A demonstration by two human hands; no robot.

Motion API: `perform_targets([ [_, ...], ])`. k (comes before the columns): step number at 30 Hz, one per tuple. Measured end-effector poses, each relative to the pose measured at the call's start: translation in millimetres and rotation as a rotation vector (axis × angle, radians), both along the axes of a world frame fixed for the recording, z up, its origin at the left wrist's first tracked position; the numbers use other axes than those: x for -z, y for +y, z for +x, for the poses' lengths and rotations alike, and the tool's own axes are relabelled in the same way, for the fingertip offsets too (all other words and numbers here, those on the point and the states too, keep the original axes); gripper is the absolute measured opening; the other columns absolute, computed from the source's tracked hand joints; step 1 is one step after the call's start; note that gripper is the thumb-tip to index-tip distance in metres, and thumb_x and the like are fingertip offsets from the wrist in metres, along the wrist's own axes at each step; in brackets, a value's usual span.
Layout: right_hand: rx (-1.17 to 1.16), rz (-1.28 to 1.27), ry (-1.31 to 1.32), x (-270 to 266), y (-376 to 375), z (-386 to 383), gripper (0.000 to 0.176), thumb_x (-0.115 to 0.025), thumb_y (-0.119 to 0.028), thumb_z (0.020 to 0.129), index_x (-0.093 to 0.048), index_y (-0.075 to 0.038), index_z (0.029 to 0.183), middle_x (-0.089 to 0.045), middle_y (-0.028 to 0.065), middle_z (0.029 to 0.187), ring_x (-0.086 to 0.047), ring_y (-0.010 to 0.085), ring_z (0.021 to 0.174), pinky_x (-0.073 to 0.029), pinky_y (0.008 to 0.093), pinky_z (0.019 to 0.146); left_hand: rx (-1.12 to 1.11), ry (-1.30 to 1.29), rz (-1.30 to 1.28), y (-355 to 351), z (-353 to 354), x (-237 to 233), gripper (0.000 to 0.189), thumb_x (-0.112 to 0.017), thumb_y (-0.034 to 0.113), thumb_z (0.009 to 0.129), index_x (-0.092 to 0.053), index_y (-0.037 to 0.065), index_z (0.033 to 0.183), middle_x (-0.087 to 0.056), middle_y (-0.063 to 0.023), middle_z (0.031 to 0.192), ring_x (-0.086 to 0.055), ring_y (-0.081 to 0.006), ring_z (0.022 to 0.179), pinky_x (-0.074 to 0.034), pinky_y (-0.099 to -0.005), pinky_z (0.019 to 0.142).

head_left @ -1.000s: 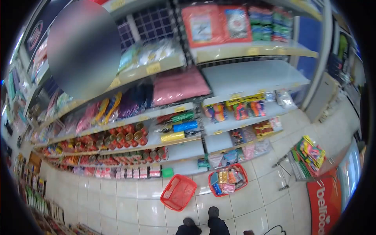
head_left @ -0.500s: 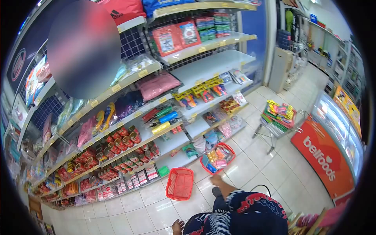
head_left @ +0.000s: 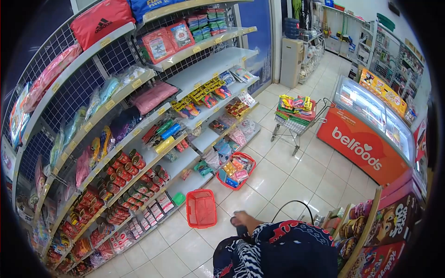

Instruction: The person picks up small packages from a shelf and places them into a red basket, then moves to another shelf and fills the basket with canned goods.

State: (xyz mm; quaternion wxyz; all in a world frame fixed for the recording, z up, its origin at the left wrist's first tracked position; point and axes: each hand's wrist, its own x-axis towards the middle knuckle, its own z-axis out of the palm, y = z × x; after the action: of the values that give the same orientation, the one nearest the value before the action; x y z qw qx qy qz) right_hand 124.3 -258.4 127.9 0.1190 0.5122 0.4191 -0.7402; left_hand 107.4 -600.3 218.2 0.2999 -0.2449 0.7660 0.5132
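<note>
My right hand (head_left: 242, 218) hangs low over the tiled floor, fingers loosely apart, and I see nothing held in it. A dark shoe (head_left: 241, 231) shows just below it. To the hand's left, a red plastic basket (head_left: 202, 208) stands on the floor by the shelf foot, apart from the hand. Another red basket (head_left: 253, 163), farther off, is filled with colourful packets (head_left: 238, 175). My left hand is out of view. The patterned dark sleeve and clothing (head_left: 287, 245) cover the lower middle.
Shelving (head_left: 181, 119) with cans (head_left: 121, 170), packets and bagged clothes runs along the left. A metal shopping cart (head_left: 291, 124) holding bright packs stands ahead. At right is a red freezer (head_left: 357, 148); cereal boxes (head_left: 382, 259) stand near me at lower right.
The view has turned, so shelves, baskets and cart sit farther left. My left hand, earlier at the bottom edge, has gone out of view. The baskets stay on the floor.
</note>
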Motion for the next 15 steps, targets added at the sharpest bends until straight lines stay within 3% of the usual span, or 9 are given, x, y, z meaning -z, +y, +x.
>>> perform_targets([
  [1, 0.067, 0.101, 0.04, -6.7, 21.5, -0.1, 0.039, -0.063, -0.031, 0.102, -0.071, 0.003, 0.12, -0.079, 0.0196, 0.104, -0.078, 0.0305, 0.079, -0.067, 0.0476, 0.07, 0.042, 0.019, -0.008, 4.8, -9.8, -1.3, 0.052, -0.068, 0.05, 0.095, -0.08, 0.008, 0.122, -0.075, -0.0258, 0.128, -0.072, -0.0355, 0.124, -0.057, -0.0421, 0.103],
  [3, -0.248, 0.512, -0.015, -15.0, 70.2, 7.7, 0.041, -0.062, -0.035, 0.095, -0.078, 0.002, 0.09, -0.079, 0.0179, 0.085, -0.078, 0.0291, 0.072, -0.066, 0.0452, 0.067, 0.122, 0.051, -0.03, 10.9, -25.1, -3.9, 0.052, -0.069, 0.05, 0.094, -0.08, 0.007, 0.122, -0.075, -0.0257, 0.127, -0.072, -0.0354, 0.123, -0.057, -0.0422, 0.102],
  [5, -0.373, 0.62, -0.144, -14.7, 112.1, 26.2, 0.035, -0.066, -0.034, 0.094, -0.078, 0.0, 0.093, -0.079, 0.014, 0.087, -0.078, 0.0263, 0.074, -0.064, 0.0441, 0.062, 0.183, 0.079, -0.052, 14.0, -36.7, -7.5, 0.052, -0.07, 0.05, 0.094, -0.08, 0.007, 0.122, -0.075, -0.0256, 0.126, -0.072, -0.0354, 0.122, -0.057, -0.0423, 0.102],
  [8, -0.268, 0.581, -0.3, -18.0, 143.8, 63.4, 0.036, -0.063, -0.03, 0.095, -0.077, 0.003, 0.089, -0.077, 0.0161, 0.081, -0.075, 0.0276, 0.065, -0.063, 0.0427, 0.059, 0.219, 0.097, -0.112, -11.6, -36.1, -13.4, 0.053, -0.07, 0.05, 0.093, -0.08, 0.007, 0.121, -0.076, -0.0254, 0.125, -0.073, -0.0354, 0.121, -0.058, -0.0424, 0.101],
  [9, -0.262, 0.655, -0.29, 15.5, 152.2, 80.4, 0.036, -0.062, -0.028, 0.096, -0.076, 0.004, 0.088, -0.077, 0.0163, 0.079, -0.075, 0.028, 0.062, -0.063, 0.0425, 0.058, 0.223, 0.091, -0.136, -24.9, -27.4, -15.5, 0.053, -0.071, 0.05, 0.093, -0.08, 0.007, 0.121, -0.076, -0.0254, 0.124, -0.073, -0.0354, 0.121, -0.058, -0.0424, 0.101],
  [10, -0.327, 0.68, -0.346, -7.0, 147.2, 90.5, 0.036, -0.061, -0.026, 0.096, -0.075, 0.005, 0.085, -0.076, 0.0164, 0.078, -0.075, 0.0286, 0.062, -0.064, 0.0435, 0.059, 0.232, 0.083, -0.156, -34.9, -19.0, -16.3, 0.053, -0.071, 0.05, 0.093, -0.08, 0.006, 0.121, -0.076, -0.0254, 0.124, -0.073, -0.0354, 0.121, -0.058, -0.0425, 0.101],
  [12, -0.495, 0.64, -0.423, 7.1, 138.8, 103.1, 0.034, -0.061, -0.025, 0.096, -0.074, 0.006, 0.089, -0.077, 0.0163, 0.079, -0.076, 0.029, 0.063, -0.065, 0.0445, 0.06, 0.256, 0.072, -0.174, -42.6, -4.7, -3.7, 0.053, -0.071, 0.05, 0.092, -0.08, 0.006, 0.121, -0.077, -0.0253, 0.123, -0.074, -0.0353, 0.12, -0.058, -0.0425, 0.101],
  [14, -0.432, 0.446, -0.391, 14.8, 112.9, 111.3, 0.037, -0.06, -0.028, 0.097, -0.074, 0.006, 0.093, -0.079, 0.0211, 0.091, -0.078, 0.0311, 0.07, -0.066, 0.0478, 0.062, 0.281, 0.068, -0.178, -38.5, 8.9, 8.7, 0.053, -0.072, 0.05, 0.092, -0.081, 0.006, 0.12, -0.077, -0.0252, 0.122, -0.074, -0.0353, 0.119, -0.058, -0.0426, 0.1],
  [15, -0.518, 0.352, -0.352, 28.4, 102.0, 115.7, 0.041, -0.058, -0.033, 0.098, -0.075, 0.005, 0.098, -0.078, 0.0221, 0.096, -0.079, 0.0359, 0.081, -0.065, 0.0511, 0.069, 0.29, 0.071, -0.179, -35.1, 14.3, 13.1, 0.054, -0.072, 0.05, 0.092, -0.081, 0.006, 0.12, -0.077, -0.0251, 0.122, -0.074, -0.0353, 0.119, -0.058, -0.0427, 0.1],
])
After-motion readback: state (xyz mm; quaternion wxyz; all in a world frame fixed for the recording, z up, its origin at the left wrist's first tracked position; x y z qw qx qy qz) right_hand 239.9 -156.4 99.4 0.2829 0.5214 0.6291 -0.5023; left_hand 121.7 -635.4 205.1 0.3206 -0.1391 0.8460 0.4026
